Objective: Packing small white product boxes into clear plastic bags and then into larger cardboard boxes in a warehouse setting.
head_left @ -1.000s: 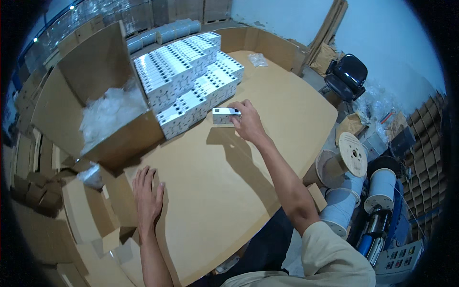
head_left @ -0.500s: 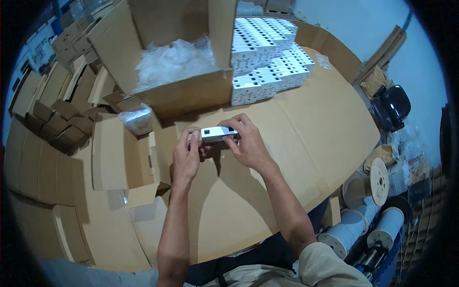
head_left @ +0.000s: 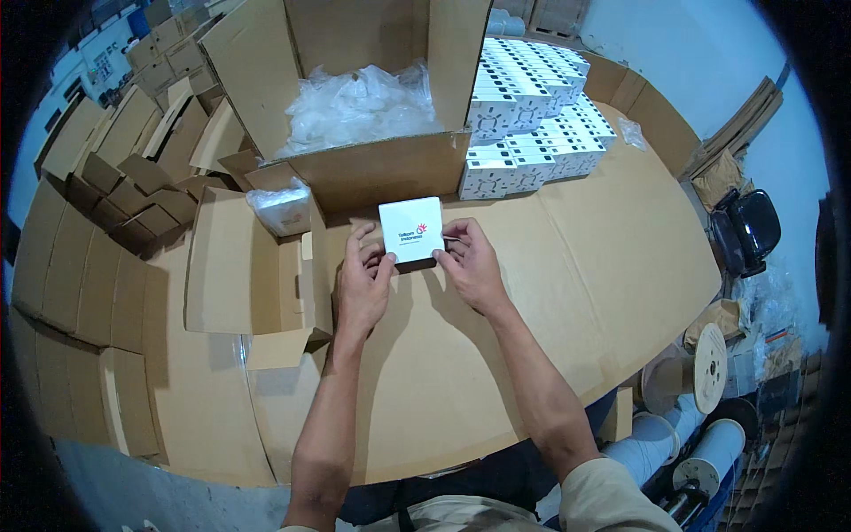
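A small square white box (head_left: pixel 409 222) with a red mark and dark print on its face is held up over the cardboard-covered table. My left hand (head_left: pixel 362 279) grips its lower left corner, thumb on the front edge. At the lower right corner my right hand (head_left: pixel 472 266) holds it the same way, the fingers behind partly hidden. Just left of my left hand stands an open carton (head_left: pixel 232 266) with its flaps spread. A plastic-wrapped packet (head_left: pixel 282 209) rests at that carton's far end.
Behind the small box stands a large carton (head_left: pixel 381 173) holding crumpled clear plastic bags (head_left: pixel 363 108). To its right, white boxes (head_left: pixel 532 133) are stacked in rows. Brown cartons (head_left: pixel 80 284) line the left side. Cable spools (head_left: pixel 705 368) and a black chair (head_left: pixel 745 226) are off the table's right side.
The white box has been turned from its narrow side to its printed square face. Both hands have shifted to its lower corners. The whole view has swung slightly left.
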Motion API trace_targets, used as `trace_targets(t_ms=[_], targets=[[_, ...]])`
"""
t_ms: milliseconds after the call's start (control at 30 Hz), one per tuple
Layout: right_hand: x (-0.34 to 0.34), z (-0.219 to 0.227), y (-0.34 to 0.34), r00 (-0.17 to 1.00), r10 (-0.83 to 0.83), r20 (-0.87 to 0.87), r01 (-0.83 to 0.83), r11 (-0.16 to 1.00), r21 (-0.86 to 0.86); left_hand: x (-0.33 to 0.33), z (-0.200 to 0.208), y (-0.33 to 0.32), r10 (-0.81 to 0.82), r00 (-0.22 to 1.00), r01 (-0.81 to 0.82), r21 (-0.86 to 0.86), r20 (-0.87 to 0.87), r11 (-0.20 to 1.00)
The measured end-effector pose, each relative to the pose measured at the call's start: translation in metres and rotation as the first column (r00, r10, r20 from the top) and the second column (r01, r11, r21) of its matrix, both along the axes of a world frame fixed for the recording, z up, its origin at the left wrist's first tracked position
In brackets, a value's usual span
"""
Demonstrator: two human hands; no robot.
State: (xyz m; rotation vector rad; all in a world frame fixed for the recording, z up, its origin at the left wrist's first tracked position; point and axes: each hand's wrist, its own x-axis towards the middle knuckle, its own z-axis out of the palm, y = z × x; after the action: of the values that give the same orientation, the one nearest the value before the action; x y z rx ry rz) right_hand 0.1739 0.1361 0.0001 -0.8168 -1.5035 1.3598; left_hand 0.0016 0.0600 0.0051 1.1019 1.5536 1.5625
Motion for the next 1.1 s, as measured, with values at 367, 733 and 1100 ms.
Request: trace_targets(t_ms=[367,733,1100], targets=[[0.005,0.006,-0.001,0.974,-0.059,0.218,0.024,0.987,0.161,-0.002,0.009,-0.008,-0.042,0.956,0.021,-0.075,-0.291,0.997],[0.007,0.013,-0.005,0.973,-0.018,0.229,-0.016,0.989,0.146,0.001,0.013,-0.010,-0.018,0.945,0.000,-0.056,-0.327,0.998],[0.007,-0.014,0.008,0.973,-0.224,0.055,0.216,0.969,0.120,0.031,0.085,0.002,0.351,0.843,-0.171,0.417,-0.407,0.893]])
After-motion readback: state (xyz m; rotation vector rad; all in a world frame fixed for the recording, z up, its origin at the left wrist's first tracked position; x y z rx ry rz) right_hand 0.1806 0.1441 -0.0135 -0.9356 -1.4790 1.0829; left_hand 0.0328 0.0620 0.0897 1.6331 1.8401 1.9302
